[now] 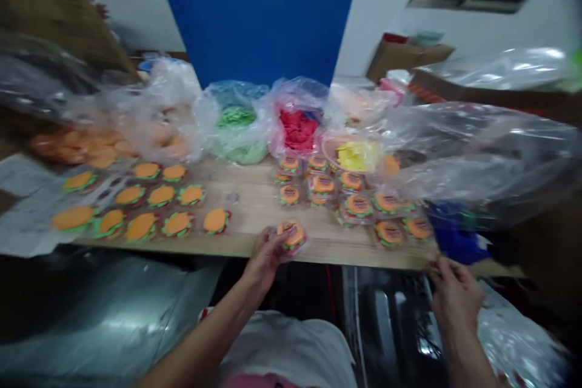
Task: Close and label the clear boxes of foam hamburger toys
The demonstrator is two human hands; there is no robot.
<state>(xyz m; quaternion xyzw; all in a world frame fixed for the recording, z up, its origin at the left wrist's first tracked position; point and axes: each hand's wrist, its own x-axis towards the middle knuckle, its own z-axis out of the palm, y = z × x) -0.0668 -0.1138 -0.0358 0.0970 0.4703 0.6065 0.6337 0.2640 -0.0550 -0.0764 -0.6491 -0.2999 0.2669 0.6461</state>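
My left hand [266,254] is closed on a toy hamburger [293,237] in clear packaging, at the front edge of the wooden table. Its bun is orange, with dark print on top and green and red layers below. Off to the right, my right hand [454,285] has its fingers curled together by the table edge, near a blue plastic piece [457,236]. Whatever those fingers pinch, if anything, is too blurred to make out. Several printed, packed hamburgers [357,206] sit between the hands, some stacked. Unprinted hamburgers [161,196] lie in rows on the left.
Along the back stand plastic bags with orange pieces [86,142], green pieces [236,117] and red pieces [297,128], plus a basket of yellow pieces [357,156]. Clear plastic sheeting [482,151] bulges over the right side. A blue panel [257,18] rises behind.
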